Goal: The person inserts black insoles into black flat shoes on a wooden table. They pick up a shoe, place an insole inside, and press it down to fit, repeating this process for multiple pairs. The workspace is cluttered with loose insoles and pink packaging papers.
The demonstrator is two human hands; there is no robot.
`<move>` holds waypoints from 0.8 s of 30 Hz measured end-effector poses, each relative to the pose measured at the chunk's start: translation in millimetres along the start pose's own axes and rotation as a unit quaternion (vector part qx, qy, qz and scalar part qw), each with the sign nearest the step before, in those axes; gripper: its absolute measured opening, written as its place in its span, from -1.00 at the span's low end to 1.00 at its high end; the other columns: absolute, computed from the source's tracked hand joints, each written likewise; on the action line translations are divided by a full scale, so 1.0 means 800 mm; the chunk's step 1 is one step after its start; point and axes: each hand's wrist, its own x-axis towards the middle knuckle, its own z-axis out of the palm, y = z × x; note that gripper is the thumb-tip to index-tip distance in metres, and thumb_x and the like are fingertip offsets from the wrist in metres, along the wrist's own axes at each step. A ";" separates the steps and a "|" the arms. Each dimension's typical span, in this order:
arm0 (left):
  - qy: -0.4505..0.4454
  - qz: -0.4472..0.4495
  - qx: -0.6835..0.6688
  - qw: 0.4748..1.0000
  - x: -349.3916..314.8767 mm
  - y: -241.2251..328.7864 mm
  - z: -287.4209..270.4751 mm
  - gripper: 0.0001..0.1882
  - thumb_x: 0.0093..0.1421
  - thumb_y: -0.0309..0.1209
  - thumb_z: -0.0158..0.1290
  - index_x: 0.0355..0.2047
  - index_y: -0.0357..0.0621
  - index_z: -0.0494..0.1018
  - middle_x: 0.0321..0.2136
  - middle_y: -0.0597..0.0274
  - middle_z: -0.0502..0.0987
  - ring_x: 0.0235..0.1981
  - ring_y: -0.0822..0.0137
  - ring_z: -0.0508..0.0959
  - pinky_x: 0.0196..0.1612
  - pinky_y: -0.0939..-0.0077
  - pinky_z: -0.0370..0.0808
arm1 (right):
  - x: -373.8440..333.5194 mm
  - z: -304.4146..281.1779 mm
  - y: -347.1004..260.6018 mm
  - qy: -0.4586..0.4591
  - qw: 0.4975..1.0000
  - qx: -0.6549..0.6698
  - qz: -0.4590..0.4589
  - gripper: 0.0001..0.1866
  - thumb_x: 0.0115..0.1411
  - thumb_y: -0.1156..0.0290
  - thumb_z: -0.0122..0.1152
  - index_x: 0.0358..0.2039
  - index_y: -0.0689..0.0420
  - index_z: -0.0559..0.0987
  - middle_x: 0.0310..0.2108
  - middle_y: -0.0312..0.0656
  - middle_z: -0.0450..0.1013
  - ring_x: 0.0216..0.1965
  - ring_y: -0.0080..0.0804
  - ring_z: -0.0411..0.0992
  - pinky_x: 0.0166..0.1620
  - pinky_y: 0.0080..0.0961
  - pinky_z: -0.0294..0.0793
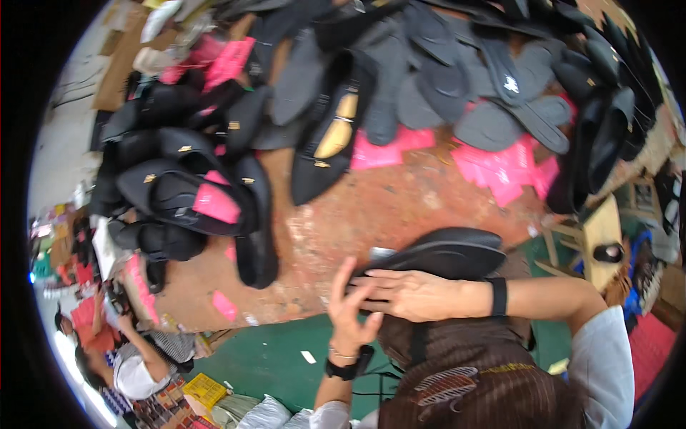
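Observation:
A black flat shoe (457,259) lies on its side at the table's near edge, its sole side toward the table and its toe end to the left. My right hand (411,294) lies across the shoe's front part, fingers reaching left over it. At the toe end, my left hand (350,311) wraps round from the left, thumb and forefinger apart with the toe between them. The hands hide the toe itself. A small whitish piece (382,253) shows just beyond the shoe.
Finished-looking black pointed flats (193,200) pile up at the left. Another pointed flat (325,143) lies mid-table. Grey insoles (493,125) and pink paper slips (500,171) spread along the far side. A wooden stool (602,236) stands at the right; another person (139,365) sits at the lower left.

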 end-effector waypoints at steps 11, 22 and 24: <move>0.064 -0.099 -0.042 0.992 -0.001 0.021 0.005 -0.78 0.26 -0.33 -0.04 -0.23 -0.23 0.29 0.14 -0.34 0.31 0.10 -0.18 0.41 0.16 0.08 0.32 | -0.008 -0.052 -0.052 -0.003 0.964 -0.209 0.164 -0.64 0.00 0.39 0.14 -0.16 0.13 0.68 -0.02 -0.01 0.53 0.17 -0.20 0.38 0.36 -0.14 0.06; -0.203 -0.022 0.263 0.943 0.028 0.133 0.084 -0.61 0.05 -0.22 0.27 -0.21 -0.24 0.53 0.21 -0.10 0.31 -0.32 0.09 0.51 -0.36 0.37 0.57 | -0.004 -0.173 0.012 0.274 0.892 0.063 0.353 -0.67 0.00 0.49 0.32 -0.18 0.18 0.51 -0.13 0.03 0.44 -0.18 0.04 0.47 -0.18 -0.19 0.46; -0.211 -0.034 0.292 0.932 0.035 0.139 0.093 -0.64 0.02 -0.21 0.27 -0.26 -0.21 0.57 0.13 -0.03 0.41 -0.37 0.14 0.52 -0.46 0.43 0.57 | -0.029 -0.148 -0.025 0.227 0.933 -0.022 0.279 -0.78 -0.08 0.60 0.27 -0.42 0.19 0.41 -0.06 0.10 0.45 -0.03 0.13 0.46 -0.09 -0.16 0.50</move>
